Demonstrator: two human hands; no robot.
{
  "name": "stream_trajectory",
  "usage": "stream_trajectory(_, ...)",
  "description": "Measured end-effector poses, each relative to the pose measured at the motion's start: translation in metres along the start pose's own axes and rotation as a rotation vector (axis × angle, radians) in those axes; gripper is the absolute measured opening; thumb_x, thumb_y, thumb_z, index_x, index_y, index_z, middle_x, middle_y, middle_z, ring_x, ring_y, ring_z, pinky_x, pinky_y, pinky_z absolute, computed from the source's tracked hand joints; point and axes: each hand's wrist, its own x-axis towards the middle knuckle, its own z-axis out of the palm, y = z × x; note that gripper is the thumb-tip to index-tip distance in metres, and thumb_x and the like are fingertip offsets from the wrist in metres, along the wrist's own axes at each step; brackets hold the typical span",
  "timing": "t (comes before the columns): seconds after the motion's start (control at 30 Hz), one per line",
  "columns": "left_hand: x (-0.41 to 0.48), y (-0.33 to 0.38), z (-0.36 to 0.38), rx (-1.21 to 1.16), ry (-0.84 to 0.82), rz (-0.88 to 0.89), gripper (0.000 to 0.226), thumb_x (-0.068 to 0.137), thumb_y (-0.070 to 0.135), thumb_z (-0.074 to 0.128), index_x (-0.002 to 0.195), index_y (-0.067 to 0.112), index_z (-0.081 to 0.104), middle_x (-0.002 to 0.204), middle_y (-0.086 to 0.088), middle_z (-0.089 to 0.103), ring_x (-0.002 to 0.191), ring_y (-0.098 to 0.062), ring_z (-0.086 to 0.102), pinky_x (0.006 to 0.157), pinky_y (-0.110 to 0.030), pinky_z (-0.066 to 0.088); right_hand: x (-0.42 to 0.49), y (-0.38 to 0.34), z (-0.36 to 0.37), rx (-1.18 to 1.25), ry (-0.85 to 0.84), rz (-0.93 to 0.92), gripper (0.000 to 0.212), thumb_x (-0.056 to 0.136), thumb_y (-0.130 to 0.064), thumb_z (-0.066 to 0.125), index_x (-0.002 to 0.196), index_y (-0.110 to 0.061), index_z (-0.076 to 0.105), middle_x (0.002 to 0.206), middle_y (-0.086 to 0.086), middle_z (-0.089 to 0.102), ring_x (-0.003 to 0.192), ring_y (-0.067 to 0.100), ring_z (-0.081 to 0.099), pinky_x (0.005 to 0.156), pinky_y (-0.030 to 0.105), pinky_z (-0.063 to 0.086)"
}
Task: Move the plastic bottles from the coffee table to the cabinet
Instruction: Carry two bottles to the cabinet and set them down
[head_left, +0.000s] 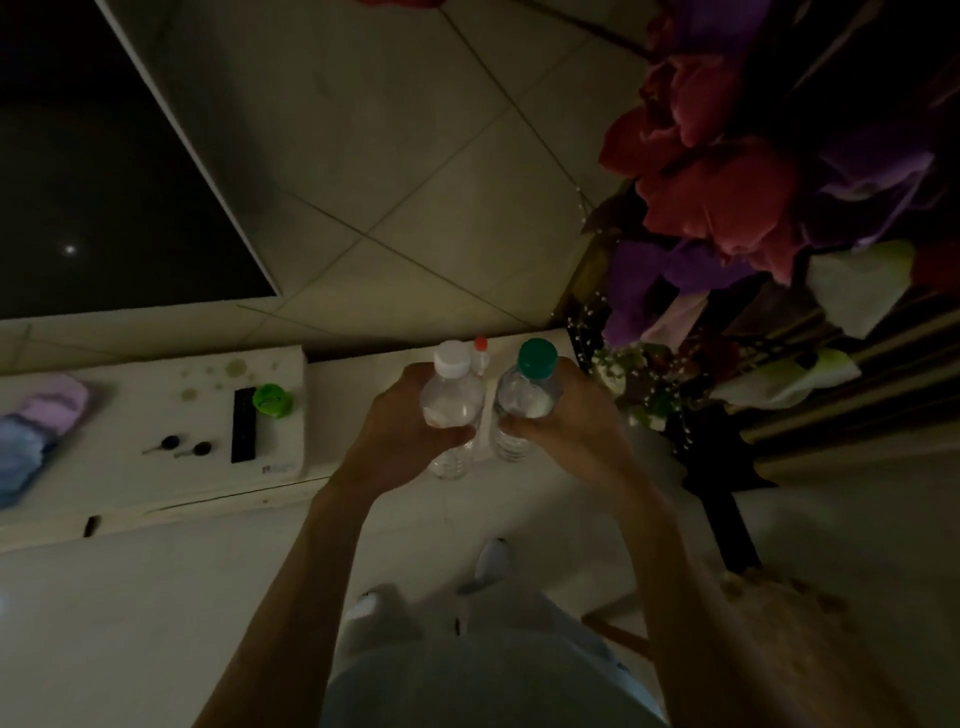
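My left hand (400, 431) grips a clear plastic bottle with a white cap (451, 400), held upright. Beside it, my right hand (566, 421) grips a clear bottle with a green cap (527, 389). Both bottles hang close together above the front edge of a low white cabinet (156, 457). A small bottle with a red cap (480, 353) stands on the cabinet top just behind them, partly hidden by the white-capped bottle.
On the cabinet lie a black remote (244, 423), a green round object (272, 400), two dark keys (182, 447) and folded cloths (36, 431) at the left. A dark TV screen (104, 182) stands behind. Artificial flowers (727, 197) crowd the right. The room is dim.
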Motion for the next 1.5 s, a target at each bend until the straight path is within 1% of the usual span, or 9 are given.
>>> stream_trajectory(0.2,0.013,0.015,0.019,-0.011,0.109,-0.052,0.076,0.068,0.032,0.082,0.131,0.018,0.041,0.125,0.0,0.056,0.101,-0.008,0.048,0.083,-0.024,0.038,0.036,0.014,-0.021,-0.025,-0.066,-0.043,0.066,0.065,-0.039,0.084,0.121,-0.026,0.053,0.104,-0.017,0.057,0.099,0.009,0.058,0.082,0.028,0.048)
stream_trajectory(0.33,0.028,-0.001,0.025,-0.005,0.157,-0.11,0.078,0.069,0.032,0.082,0.133,0.016,0.04,0.128,-0.003,0.055,0.109,-0.015,0.053,0.084,-0.026,0.038,0.055,0.022,-0.012,-0.058,-0.092,-0.028,0.068,0.064,-0.041,0.084,0.122,-0.024,0.052,0.102,-0.018,0.054,0.095,0.006,0.054,0.076,0.023,0.043)
stream_trajectory(0.47,0.049,-0.031,0.047,0.009,0.165,-0.131,0.075,0.07,0.03,0.082,0.131,0.017,0.041,0.129,-0.003,0.054,0.116,-0.02,0.052,0.085,-0.025,0.036,0.073,0.043,0.014,-0.05,-0.124,-0.021,0.067,0.067,-0.038,0.083,0.124,-0.021,0.051,0.108,-0.014,0.057,0.096,0.004,0.054,0.071,0.015,0.041)
stream_trajectory(0.63,0.081,-0.079,0.079,-0.018,0.136,-0.18,0.073,0.071,0.031,0.081,0.131,0.016,0.041,0.129,-0.004,0.055,0.106,-0.009,0.049,0.083,-0.022,0.035,0.094,0.08,0.063,-0.026,-0.117,0.045,0.07,0.069,-0.035,0.083,0.128,-0.021,0.048,0.112,-0.016,0.054,0.1,0.0,0.05,0.072,0.007,0.035)
stream_trajectory(0.8,0.121,-0.141,0.119,-0.003,0.109,-0.222,0.078,0.067,0.031,0.083,0.131,0.016,0.041,0.129,-0.004,0.056,0.116,-0.02,0.053,0.087,-0.025,0.039,0.123,0.134,0.116,-0.066,-0.093,0.065,0.071,0.067,-0.038,0.084,0.126,-0.021,0.049,0.112,-0.012,0.055,0.1,0.002,0.052,0.073,0.003,0.034)
stream_trajectory(0.97,0.167,-0.202,0.167,0.028,0.076,-0.261,0.072,0.068,0.033,0.082,0.128,0.022,0.044,0.124,0.001,0.06,0.107,-0.012,0.055,0.08,-0.02,0.036,0.154,0.197,0.172,-0.139,-0.08,0.078,0.074,0.061,-0.043,0.087,0.121,-0.022,0.05,0.121,-0.003,0.057,0.097,0.0,0.048,0.071,0.003,0.03)
stream_trajectory(1.27,0.243,-0.296,0.238,0.079,0.172,-0.202,0.075,0.067,0.036,0.082,0.129,0.018,0.044,0.125,-0.003,0.057,0.114,-0.018,0.054,0.093,-0.03,0.047,0.222,0.28,0.241,-0.06,-0.056,0.113,0.073,0.062,-0.031,0.088,0.122,-0.027,0.048,0.123,-0.007,0.054,0.101,0.0,0.046,0.073,0.005,0.031)
stream_trajectory(1.33,0.26,-0.309,0.249,0.109,0.194,-0.175,0.079,0.066,0.036,0.082,0.131,0.015,0.043,0.127,-0.005,0.052,0.115,-0.017,0.05,0.096,-0.028,0.044,0.238,0.288,0.249,-0.056,-0.044,0.108,0.072,0.062,-0.031,0.088,0.121,-0.029,0.047,0.118,-0.01,0.052,0.099,0.001,0.048,0.074,0.006,0.032)
stream_trajectory(1.5,0.299,-0.321,0.267,0.167,0.281,-0.14,0.077,0.071,0.034,0.08,0.132,0.01,0.041,0.127,-0.008,0.049,0.115,-0.017,0.041,0.087,-0.017,0.03,0.275,0.295,0.259,-0.047,-0.036,0.071,0.07,0.065,-0.029,0.087,0.124,-0.018,0.051,0.114,-0.011,0.048,0.104,0.004,0.046,0.085,0.019,0.039)
